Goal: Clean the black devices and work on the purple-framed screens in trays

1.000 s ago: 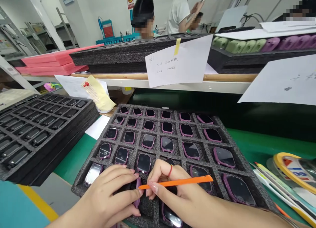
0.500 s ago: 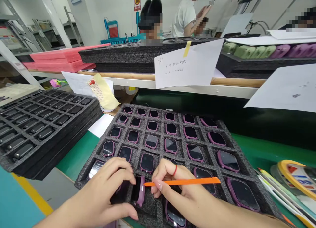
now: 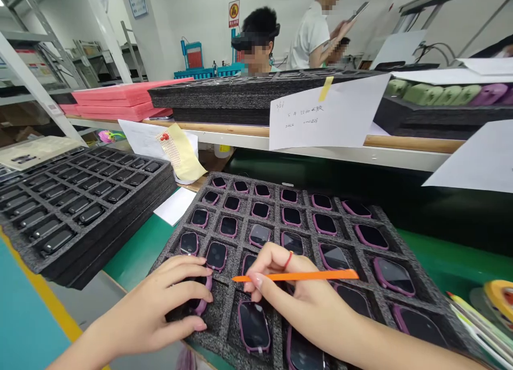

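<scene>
My left hand [image 3: 172, 298] curls its fingers around a purple-framed smartwatch [image 3: 203, 300] in a slot of the black foam tray [image 3: 216, 327]; most of that watch is hidden beneath the hand. Between thumb and fingertips, my right hand [image 3: 276, 284] pinches a thin orange pry stick [image 3: 312, 275]. The stick's pointed end faces left, over a divider and apart from the held watch. Just below my right fingers, another purple watch [image 3: 254, 327] lies screen up in its slot. More purple watches with dark screens fill rows of the tray.
At left stands a stack of foam trays [image 3: 116, 220] holding dark devices. A shelf [image 3: 240, 136] with papers and foam trays crosses behind. Pens [image 3: 476, 322] and a tape roll [image 3: 500, 300] lie at right. Two people [image 3: 260, 39] [image 3: 310, 33] are beyond the shelf.
My left hand has let go of one watch, which now lies flat in its slot, and has moved left onto the neighbouring watch. The orange stick stays in my right hand. The view has shifted slightly.
</scene>
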The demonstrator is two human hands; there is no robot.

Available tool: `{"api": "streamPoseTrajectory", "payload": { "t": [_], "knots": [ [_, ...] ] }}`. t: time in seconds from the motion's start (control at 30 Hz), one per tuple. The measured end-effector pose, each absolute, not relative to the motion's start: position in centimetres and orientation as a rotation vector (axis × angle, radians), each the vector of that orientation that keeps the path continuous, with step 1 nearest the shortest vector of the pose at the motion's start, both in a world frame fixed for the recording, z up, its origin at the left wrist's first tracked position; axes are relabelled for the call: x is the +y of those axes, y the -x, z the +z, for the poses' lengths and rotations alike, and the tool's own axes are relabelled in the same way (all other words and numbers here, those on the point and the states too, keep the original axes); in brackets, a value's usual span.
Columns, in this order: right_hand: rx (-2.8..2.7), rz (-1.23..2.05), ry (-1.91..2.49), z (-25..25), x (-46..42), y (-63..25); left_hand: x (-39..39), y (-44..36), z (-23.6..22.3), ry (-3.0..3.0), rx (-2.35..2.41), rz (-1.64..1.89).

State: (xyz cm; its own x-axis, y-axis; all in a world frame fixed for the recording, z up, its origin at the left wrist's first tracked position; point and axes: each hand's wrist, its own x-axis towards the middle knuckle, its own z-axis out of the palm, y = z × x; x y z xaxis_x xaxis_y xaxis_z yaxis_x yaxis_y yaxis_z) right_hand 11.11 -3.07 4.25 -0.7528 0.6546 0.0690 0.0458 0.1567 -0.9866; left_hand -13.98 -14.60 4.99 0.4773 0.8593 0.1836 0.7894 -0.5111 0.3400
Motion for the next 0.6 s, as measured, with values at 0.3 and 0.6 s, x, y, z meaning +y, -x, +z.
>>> {"api": "streamPoseTrajectory", "payload": {
  "t": [0.3, 0.6],
  "knots": [
    [-1.935, 1.769, 0.584, 3.0, -4.7, -7.8, -14.2, 14.4, 3.5, -2.418, 1.375, 0.712],
    [-2.019, 1.643, 0.531, 2.8, -4.6, -7.9, -14.7, 14.4, 3.1, -2.196, 1.496, 0.679]
  ]
}}
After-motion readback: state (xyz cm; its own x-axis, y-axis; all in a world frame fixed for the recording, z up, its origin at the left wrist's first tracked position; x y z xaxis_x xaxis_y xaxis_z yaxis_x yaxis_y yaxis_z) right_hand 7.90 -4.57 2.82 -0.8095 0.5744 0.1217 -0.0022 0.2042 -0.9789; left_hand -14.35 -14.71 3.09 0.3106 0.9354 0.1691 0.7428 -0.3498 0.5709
